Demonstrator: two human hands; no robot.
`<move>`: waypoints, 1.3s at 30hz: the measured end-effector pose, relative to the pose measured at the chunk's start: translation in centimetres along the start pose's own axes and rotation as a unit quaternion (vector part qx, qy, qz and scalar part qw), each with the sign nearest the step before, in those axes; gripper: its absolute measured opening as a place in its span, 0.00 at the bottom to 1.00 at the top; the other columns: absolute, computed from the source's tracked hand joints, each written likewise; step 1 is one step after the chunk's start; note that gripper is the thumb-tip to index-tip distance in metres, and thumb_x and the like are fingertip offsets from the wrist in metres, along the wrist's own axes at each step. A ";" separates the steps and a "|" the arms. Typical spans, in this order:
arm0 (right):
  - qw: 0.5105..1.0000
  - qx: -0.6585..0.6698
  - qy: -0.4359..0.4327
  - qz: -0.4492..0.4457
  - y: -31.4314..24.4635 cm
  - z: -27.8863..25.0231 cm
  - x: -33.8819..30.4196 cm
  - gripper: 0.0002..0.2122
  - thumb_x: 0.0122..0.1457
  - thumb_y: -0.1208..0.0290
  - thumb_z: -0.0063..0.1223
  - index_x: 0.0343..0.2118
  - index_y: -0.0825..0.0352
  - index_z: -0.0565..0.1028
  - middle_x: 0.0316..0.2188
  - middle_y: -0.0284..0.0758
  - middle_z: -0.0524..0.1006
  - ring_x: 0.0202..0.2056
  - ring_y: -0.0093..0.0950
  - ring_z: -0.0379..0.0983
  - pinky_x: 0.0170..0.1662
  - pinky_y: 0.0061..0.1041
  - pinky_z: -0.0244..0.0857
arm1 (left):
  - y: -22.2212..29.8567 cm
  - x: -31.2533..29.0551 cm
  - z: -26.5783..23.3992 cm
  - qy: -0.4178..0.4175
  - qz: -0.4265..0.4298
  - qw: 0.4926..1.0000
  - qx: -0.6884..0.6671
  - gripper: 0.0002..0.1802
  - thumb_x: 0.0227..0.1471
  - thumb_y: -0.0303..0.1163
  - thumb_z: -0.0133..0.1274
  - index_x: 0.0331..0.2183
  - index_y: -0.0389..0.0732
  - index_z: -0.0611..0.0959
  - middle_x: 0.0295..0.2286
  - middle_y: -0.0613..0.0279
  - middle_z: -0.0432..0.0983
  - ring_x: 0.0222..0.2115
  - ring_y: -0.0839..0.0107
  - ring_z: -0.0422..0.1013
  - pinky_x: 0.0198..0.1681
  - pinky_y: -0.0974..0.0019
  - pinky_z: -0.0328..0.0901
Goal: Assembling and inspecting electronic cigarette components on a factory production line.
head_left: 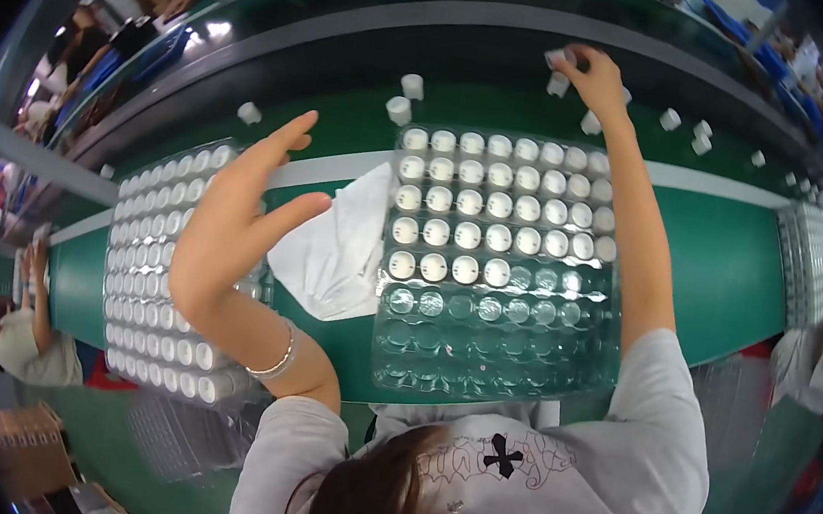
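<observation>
At the far side of the bench my right hand (599, 80) pinches a small white cylindrical piece (556, 57) between thumb and fingers. Another white piece (557, 86) is just below it. My left hand (240, 214) hovers with fingers and thumb apart, holding nothing, near a filled tray (144, 274) of white pieces. In front of me lies a clear plastic tray (497, 349). Its far rows hold white pieces; one row is partly filled and the nearest rows show bare pockets. A crumpled white cloth (337, 249) lies between the two trays.
Loose white pieces (399, 110) are scattered along the green conveyor belt (334, 88). To the right stands another filled tray (800, 263), with a co-worker (822, 360) beside it. A second co-worker (36, 343) is at the left. Clear trays (187, 434) lie below the bench.
</observation>
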State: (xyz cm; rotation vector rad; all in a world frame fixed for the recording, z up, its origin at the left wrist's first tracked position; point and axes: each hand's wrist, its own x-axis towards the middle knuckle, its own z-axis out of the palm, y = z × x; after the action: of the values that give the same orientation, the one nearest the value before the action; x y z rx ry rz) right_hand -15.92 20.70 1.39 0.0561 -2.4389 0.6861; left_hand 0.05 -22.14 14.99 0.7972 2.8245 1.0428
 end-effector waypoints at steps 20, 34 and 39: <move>0.837 0.508 -0.197 -0.052 -18.4 -5.2 -5.2 0.17 0.52 0.75 0.55 0.46 0.71 0.69 0.40 0.36 0.73 0.35 0.21 0.71 0.35 0.19 0.68 | 3.6 8.2 7.5 0.250 0.234 0.936 -0.085 0.21 0.43 0.30 0.59 0.43 0.39 0.78 0.36 0.55 0.75 0.35 0.59 0.72 0.39 0.64 0.67; 0.824 0.552 -0.098 -0.089 -24.1 -12.3 -8.9 0.24 0.47 0.83 0.59 0.49 0.74 0.63 0.48 0.54 0.67 0.48 0.36 0.69 0.49 0.30 0.66 | 7.0 4.0 5.1 0.353 0.287 0.872 -0.178 0.25 0.40 0.19 0.60 0.44 0.32 0.75 0.39 0.53 0.74 0.39 0.68 0.72 0.39 0.70 0.69; 0.825 0.547 -0.071 -0.124 -24.3 -12.2 -9.2 0.23 0.46 0.84 0.59 0.47 0.74 0.64 0.47 0.55 0.68 0.47 0.37 0.69 0.48 0.30 0.67 | 7.0 3.8 5.2 0.345 0.266 0.884 -0.168 0.26 0.39 0.18 0.60 0.45 0.33 0.76 0.39 0.53 0.73 0.38 0.69 0.71 0.38 0.71 0.67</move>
State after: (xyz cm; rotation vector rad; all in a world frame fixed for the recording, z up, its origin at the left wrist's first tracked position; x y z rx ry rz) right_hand 2.86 4.52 15.87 0.8753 -1.7726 1.8896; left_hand 0.96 -12.71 15.85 1.4376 2.8006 2.2177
